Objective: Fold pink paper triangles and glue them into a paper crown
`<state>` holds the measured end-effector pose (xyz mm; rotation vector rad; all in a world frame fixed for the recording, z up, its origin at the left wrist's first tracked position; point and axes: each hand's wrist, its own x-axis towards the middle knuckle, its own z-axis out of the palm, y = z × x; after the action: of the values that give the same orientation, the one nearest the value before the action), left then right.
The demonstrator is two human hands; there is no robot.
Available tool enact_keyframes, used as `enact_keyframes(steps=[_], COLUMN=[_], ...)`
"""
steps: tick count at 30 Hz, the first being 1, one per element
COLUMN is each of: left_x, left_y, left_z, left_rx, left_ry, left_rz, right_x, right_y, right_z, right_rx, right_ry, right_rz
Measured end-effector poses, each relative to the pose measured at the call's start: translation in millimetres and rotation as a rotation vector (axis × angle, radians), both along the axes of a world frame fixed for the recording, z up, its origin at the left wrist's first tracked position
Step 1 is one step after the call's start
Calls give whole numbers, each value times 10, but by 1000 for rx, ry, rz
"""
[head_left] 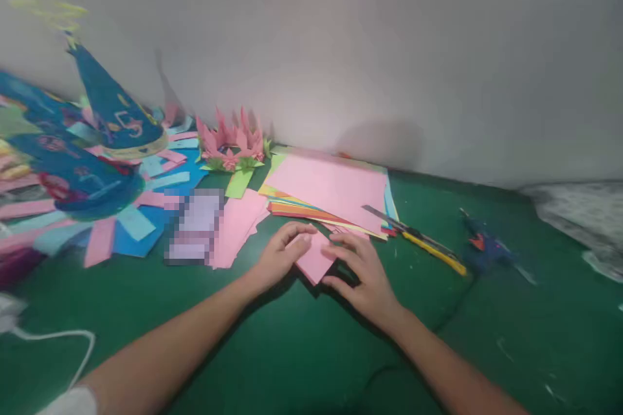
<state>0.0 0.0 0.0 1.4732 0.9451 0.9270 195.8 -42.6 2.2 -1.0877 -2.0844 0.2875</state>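
Note:
A small pink paper piece [315, 260] lies on the green mat [272, 343] between my hands. My left hand [280, 253] rests on its left edge with fingers curled down onto the paper. On the right side my right hand [363, 272] presses it too, fingers bent and spread over the paper's edge. Both hands pin the piece flat against the mat. Just behind them sits a stack of coloured sheets [331, 188] topped with a pink sheet.
A yellow utility knife [418, 240] lies right of the stack, with a dark blue glue gun [487, 248] further right. Pink paper flowers [233, 142] stand by the wall. Blue paper cones [114, 110] and paper strips crowd the left. A white cable [58, 337] runs along the lower left.

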Motion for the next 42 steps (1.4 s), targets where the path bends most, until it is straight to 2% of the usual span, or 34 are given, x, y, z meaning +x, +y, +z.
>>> enact_keyframes(steps=[4,7,12,14,18,20,22,24,28,31,33,36,37,39,41,42], left_x=[16,20,-1,5,49,65,65,59,70,93,94,66,53,34,26,26], left_y=[-54,-86,-114,-118,-122,-125,-130,-143,-206,-260,-283,-297,-299,-301,-303,-302], left_z=[47,57,24,3,-37,-44,-33,-4,63,76,74,74,77,88,99,101], left_rx=[-12,22,123,209,431,481,519,544,456,418,505,836,961,1163,1246,1228], left_ry=[-18,-27,-1,0,118,170,188,198,174,166,238,406,451,502,509,493], left_rz=[5,7,-42,-48,112,226,262,159,-180,-230,-117,93,106,56,-6,-25], right_x=[23,28,23,20,21,22,20,16,5,4,12,21,20,14,7,4], right_y=[0,1,-14,-25,-45,-51,-52,-48,-35,-27,-22,-21,-23,-30,-36,-38], right_z=[-11,0,18,10,-7,-6,-1,7,35,58,71,87,91,93,90,89], right_rx=[-147,-229,-305,-337,-350,-359,-405,-478,-574,-590,-558,-510,-513,-536,-548,-545], right_ry=[66,158,285,341,440,489,584,705,829,865,836,645,576,493,470,466], right_rz=[42,12,-38,-94,-206,-225,-239,-251,-267,-261,-241,-161,-125,-68,-57,-64])
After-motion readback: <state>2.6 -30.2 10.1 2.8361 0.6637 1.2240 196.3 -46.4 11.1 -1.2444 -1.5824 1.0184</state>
